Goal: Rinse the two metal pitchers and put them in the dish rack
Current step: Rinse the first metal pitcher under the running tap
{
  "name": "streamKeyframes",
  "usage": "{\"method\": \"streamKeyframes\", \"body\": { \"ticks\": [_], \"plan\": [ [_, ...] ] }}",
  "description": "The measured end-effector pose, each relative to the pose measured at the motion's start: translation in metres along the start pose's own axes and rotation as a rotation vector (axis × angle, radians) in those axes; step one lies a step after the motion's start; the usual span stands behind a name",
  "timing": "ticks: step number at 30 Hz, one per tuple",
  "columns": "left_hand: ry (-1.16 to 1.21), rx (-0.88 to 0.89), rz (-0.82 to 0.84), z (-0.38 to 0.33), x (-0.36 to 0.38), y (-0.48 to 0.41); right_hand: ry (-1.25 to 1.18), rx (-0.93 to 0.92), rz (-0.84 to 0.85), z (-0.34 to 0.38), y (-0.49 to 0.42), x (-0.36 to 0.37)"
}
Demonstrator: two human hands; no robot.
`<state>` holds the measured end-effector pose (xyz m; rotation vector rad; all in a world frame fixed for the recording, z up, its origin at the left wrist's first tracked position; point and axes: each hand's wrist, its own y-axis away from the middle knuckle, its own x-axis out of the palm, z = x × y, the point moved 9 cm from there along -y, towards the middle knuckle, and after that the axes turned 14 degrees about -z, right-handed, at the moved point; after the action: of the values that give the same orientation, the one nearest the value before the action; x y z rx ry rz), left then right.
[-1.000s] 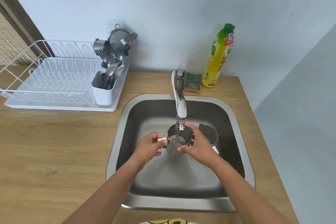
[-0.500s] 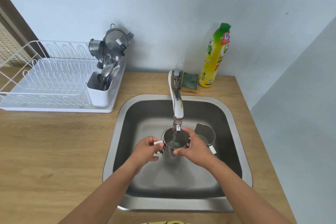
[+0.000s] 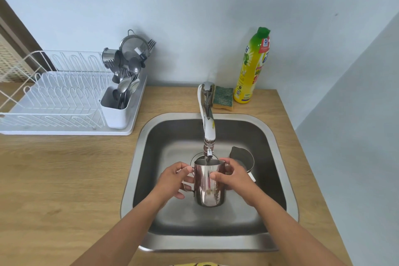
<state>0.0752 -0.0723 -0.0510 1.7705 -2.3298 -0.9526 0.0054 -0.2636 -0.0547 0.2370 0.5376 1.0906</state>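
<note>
A shiny metal pitcher (image 3: 208, 188) is held over the sink (image 3: 278, 142), its mouth tipped away from me under the faucet spout (image 3: 209, 151). My left hand (image 3: 173, 180) grips its wire handle on the left side. My right hand (image 3: 232, 176) wraps around the pitcher's body from the right. A second metal pitcher (image 3: 243, 156) stands in the sink behind my right hand, partly hidden by it. The white dish rack (image 3: 54, 101) sits on the counter at the far left.
A white cutlery holder (image 3: 115, 108) with spoons, forks and a strainer stands at the rack's right end. A green-topped sponge (image 3: 223, 98) and a yellow dish soap bottle (image 3: 252, 67) stand behind the sink. The wooden counter (image 3: 64, 179) lies left of the sink.
The pitcher has been tilted from upright under the spout to mouth-away, so its shiny side now faces me. Both hands stayed on it.
</note>
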Motion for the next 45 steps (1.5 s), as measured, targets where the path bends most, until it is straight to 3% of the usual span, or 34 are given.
{"method": "streamKeyframes", "body": {
  "ticks": [4,22,30,38,45],
  "plan": [
    [-0.048,-0.029,-0.012,0.004,-0.002,-0.002,-0.051,0.096,0.078,-0.009,0.008,0.005],
    [-0.039,-0.198,0.031,0.022,0.002,-0.012,-0.006,0.258,0.032,-0.007,0.015,0.017],
    [0.035,-0.211,0.13,0.022,0.009,-0.01,0.079,0.088,-0.017,0.011,0.016,0.01],
    [0.184,-0.217,0.253,0.022,0.028,-0.005,0.385,-0.107,-0.117,0.016,0.016,-0.01],
    [0.192,-0.135,0.221,0.01,0.023,-0.009,0.32,-0.208,-0.168,0.024,0.02,-0.015]
  ]
}}
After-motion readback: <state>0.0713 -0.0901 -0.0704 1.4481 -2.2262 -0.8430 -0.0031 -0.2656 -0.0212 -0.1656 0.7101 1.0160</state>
